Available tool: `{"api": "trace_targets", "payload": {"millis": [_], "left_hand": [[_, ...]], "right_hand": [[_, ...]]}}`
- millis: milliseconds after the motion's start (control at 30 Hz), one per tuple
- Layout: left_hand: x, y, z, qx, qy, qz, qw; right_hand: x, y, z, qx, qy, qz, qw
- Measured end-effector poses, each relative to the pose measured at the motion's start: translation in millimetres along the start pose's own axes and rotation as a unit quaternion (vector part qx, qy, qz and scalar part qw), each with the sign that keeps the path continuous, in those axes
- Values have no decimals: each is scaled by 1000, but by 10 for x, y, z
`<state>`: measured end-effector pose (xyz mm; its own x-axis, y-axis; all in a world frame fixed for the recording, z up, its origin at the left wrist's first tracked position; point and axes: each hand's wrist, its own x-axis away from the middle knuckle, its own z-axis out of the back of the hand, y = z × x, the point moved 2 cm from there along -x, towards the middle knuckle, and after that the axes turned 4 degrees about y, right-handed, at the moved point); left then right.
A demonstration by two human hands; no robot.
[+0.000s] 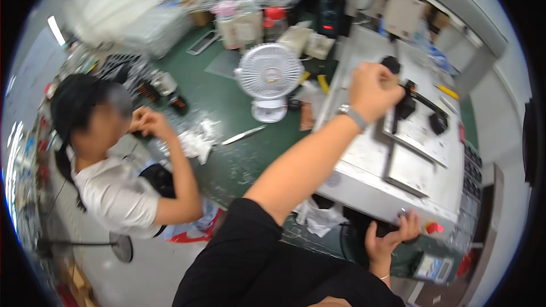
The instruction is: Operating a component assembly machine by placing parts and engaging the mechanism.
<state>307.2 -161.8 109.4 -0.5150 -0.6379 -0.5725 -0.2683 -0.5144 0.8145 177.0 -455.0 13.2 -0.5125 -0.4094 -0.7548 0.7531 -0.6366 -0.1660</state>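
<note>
My left hand (374, 92), a grey band on its wrist, reaches over a white metal machine (358, 159). Its fingers are pinched together beside a black clamp-like part (406, 104); what they hold, if anything, is hidden and blurred. Just past the fingers shows a black round knob (391, 63). Low at the machine's front, my right hand (393, 240) has its fingers apart, with fingertips at the front panel near a small round control. A red button (433, 228) sticks out to the right of that hand. Metal plates (409, 167) lie on the machine's top.
At left, a co-worker (122, 187) in a white shirt sits at the green table (239, 162), hands together. A white fan (269, 77), bottles (236, 25) and a knife-like tool (243, 135) are on it. Crumpled white paper (319, 216) lies before the machine.
</note>
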Motion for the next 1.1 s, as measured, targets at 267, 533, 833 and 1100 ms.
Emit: {"api": "trace_targets", "payload": {"millis": [267,533,833,1100], "left_hand": [[-61,98,-28,129,5,48,990],[-135,-22,119,-11,33,75,997],[50,111,50,-260,-88,-32,961],[219,73,32,-404,-213,-94,885]], "right_hand": [[140,631,755,194,-45,-134,971],[-102,761,1005,138,-151,-118,972],[-714,661,1203,87,-59,-94,990],[-2446,1024,21,-42,-59,64,995]]}}
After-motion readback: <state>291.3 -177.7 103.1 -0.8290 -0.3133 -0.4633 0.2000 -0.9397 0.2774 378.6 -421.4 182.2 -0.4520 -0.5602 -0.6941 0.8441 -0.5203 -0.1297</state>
